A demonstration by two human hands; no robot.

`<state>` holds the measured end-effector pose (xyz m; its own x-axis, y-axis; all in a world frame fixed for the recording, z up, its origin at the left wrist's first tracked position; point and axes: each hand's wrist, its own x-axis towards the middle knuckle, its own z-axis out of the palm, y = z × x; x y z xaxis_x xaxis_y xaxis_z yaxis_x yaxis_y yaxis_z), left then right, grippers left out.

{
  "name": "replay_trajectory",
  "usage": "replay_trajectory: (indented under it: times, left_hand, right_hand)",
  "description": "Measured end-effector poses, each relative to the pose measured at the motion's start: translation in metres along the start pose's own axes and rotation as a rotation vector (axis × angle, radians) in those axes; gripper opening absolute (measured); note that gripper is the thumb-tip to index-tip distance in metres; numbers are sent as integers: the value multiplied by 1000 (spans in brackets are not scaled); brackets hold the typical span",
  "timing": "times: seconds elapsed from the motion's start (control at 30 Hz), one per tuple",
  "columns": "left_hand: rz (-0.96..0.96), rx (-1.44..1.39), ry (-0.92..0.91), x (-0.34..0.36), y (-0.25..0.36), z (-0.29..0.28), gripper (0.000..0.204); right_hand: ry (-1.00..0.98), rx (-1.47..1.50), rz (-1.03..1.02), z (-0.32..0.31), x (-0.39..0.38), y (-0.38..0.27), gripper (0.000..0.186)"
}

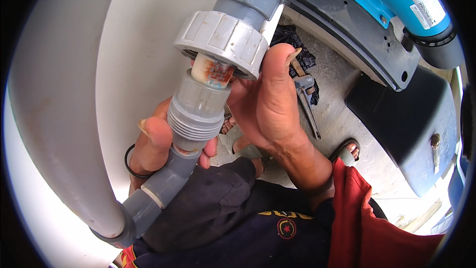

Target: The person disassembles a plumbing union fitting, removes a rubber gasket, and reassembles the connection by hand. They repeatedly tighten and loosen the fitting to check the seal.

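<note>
A pale grey threaded pipe fitting (196,114) rises on a grey elbow pipe (171,181). My left hand (152,141) is wrapped round it below the threads, thumb in front and fingertips showing on the far side. Above hangs a large white union nut (225,39), around the pipe under a grey coupling (250,0). My right hand (270,101) grips this nut from the right, thumb up along its side, other fingers mostly hidden behind. Between nut and fitting shows a short whitish tube (210,72) with rust-coloured and bluish stains, entering the fitting's top.
A thick grey pipe (64,104) curves down the left side by a white wall. At right are a black metal frame (347,25), a blue cylindrical device (411,0) and a dark panel (401,114) bearing a brush (436,151). A pipe wrench (306,97) lies on the floor.
</note>
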<state>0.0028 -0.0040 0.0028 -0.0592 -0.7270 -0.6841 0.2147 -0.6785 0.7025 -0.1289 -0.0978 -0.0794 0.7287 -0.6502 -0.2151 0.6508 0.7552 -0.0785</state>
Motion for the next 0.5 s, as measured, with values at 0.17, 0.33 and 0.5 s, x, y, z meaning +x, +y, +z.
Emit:
replay_trajectory:
  times: [0.17, 0.33, 0.5]
  left_hand:
    - [3, 12, 9, 0, 1, 1, 119]
    - [18, 7, 14, 1, 2, 1, 118]
    - [4, 21, -4, 1, 4, 1, 116]
  right_hand:
    - [-27, -51, -21, 5, -2, -6, 58]
    - [57, -304, 8, 13, -5, -9, 83]
    - [-17, -335, 125, 16, -5, -14, 91]
